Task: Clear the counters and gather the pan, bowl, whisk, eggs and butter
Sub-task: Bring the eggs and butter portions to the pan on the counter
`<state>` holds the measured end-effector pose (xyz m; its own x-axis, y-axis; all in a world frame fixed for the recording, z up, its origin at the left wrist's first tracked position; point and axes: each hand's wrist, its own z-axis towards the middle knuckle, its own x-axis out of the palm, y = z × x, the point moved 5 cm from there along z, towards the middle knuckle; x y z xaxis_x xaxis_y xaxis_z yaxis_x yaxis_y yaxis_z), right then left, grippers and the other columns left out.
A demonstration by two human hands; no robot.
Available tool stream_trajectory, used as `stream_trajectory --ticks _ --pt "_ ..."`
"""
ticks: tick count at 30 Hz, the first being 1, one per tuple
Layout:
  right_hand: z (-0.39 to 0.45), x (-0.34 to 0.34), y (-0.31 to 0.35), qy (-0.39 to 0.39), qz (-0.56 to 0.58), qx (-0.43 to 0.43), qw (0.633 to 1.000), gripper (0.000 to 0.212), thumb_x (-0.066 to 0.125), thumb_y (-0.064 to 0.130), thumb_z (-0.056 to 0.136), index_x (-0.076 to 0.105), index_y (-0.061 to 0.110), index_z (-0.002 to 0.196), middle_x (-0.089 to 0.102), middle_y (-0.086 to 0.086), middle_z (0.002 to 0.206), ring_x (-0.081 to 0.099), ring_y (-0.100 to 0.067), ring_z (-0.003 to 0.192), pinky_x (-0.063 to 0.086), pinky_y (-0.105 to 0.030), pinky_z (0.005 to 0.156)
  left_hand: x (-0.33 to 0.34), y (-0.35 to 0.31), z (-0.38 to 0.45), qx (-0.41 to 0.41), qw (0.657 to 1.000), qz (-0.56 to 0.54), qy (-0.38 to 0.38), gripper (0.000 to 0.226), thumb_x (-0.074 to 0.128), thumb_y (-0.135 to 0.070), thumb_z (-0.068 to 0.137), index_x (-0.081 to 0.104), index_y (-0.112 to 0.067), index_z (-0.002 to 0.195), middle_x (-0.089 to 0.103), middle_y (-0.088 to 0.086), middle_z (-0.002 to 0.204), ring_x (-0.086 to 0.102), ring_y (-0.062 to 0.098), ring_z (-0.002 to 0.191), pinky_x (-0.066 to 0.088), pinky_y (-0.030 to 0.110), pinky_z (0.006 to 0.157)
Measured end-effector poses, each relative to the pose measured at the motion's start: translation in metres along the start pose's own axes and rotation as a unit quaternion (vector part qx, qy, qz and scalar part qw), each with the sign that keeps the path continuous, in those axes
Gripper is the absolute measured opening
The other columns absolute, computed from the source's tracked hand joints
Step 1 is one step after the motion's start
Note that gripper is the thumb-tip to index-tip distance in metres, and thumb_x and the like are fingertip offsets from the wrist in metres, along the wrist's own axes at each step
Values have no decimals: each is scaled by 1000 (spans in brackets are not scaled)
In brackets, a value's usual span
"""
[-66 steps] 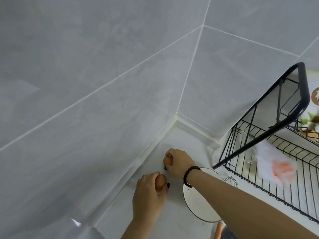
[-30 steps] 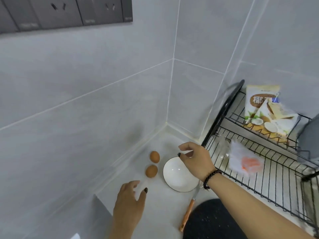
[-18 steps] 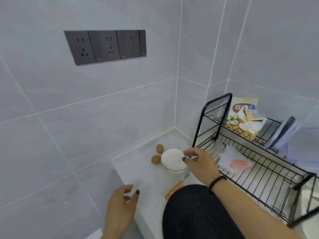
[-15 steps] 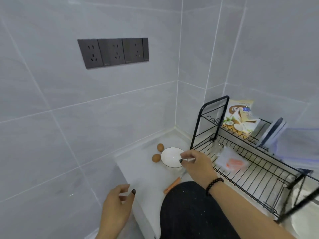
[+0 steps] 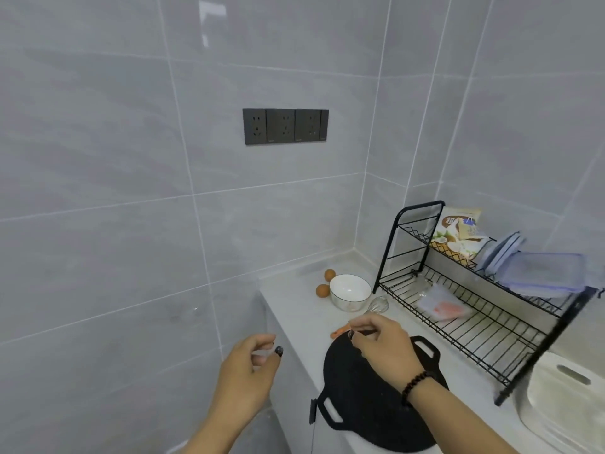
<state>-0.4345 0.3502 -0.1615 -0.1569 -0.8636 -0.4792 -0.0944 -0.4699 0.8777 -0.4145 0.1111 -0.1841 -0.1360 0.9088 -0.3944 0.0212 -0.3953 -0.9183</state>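
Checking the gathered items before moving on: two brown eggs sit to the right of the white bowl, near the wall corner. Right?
Not quite. The head view shows the two eggs to the left of the white bowl, not the right. The rest holds: brown, near the wall corner.

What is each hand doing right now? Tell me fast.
Left hand: loosely curled, holding nothing.
Right hand: fingers curled over the black pan; a grip cannot be told.

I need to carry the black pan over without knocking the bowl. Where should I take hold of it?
Judging by its pose, grip the black pan by its two loop handles: the near one from the counter's front edge, the far one from the dish rack side. It lies flat, and both loops look clear of the bowl and whisk.
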Motion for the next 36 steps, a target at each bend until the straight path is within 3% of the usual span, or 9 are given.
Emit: stream_trajectory --ticks 3,8,14,20,24,30,36 --pt "-41 9 8 -9 10 -8 1000 16 67 10 83 67 25 89 70 9 97 61 -4 74 56 -31 85 -21 0 -29 11 1000 5 15 20 64 -24 91 63 -29 110 64 -12 110 59 5 90 40 7 67" --pt "-120 25 27 -24 28 -12 999 20 67 8 82 67 26 91 67 12 97 64 -6 87 55 -33 88 -55 -7 -79 45 998 4 41 21 63 -22 91 63 -31 110 63 -13 110 59 4 88 40 6 66" --pt "-205 24 44 -43 26 -30 998 19 68 14 83 68 27 96 70 12 93 66 -5 87 56 -32 87 -78 -13 -146 57 997 -23 53 20 64 -19 90 63 -36 101 66 -14 105 60 8 88 39 9 68" --pt "-262 17 62 -42 30 -65 997 19 68 13 82 70 27 95 71 11 93 67 -8 81 58 -33 82 -106 -19 -209 80 995 -45 41 24 66 -14 88 64 -35 98 68 -15 102 58 4 75 40 11 68" --pt "-306 23 77 -12 18 -97 995 18 68 15 82 69 28 94 72 2 87 66 -15 75 58 -26 73 -131 -21 -256 85 994 -65 5 25 67 -9 85 67 -30 101 69 -11 101 57 -6 67 41 5 65" --pt "-380 25 86 43 37 -118 991 19 67 14 82 69 28 95 71 2 86 64 -8 74 58 -30 78 -159 -26 -336 91 994 -39 -39 30 66 -10 86 64 -38 96 68 -17 100 58 -4 71 41 5 65" --pt "-456 39 92 110 71 -130 983 18 67 16 84 69 30 94 71 -1 91 68 -20 83 58 -40 76 -207 -28 -430 85 993 -28 -76 19 67 -21 88 67 -37 99 69 -16 102 62 4 81 48 20 73"
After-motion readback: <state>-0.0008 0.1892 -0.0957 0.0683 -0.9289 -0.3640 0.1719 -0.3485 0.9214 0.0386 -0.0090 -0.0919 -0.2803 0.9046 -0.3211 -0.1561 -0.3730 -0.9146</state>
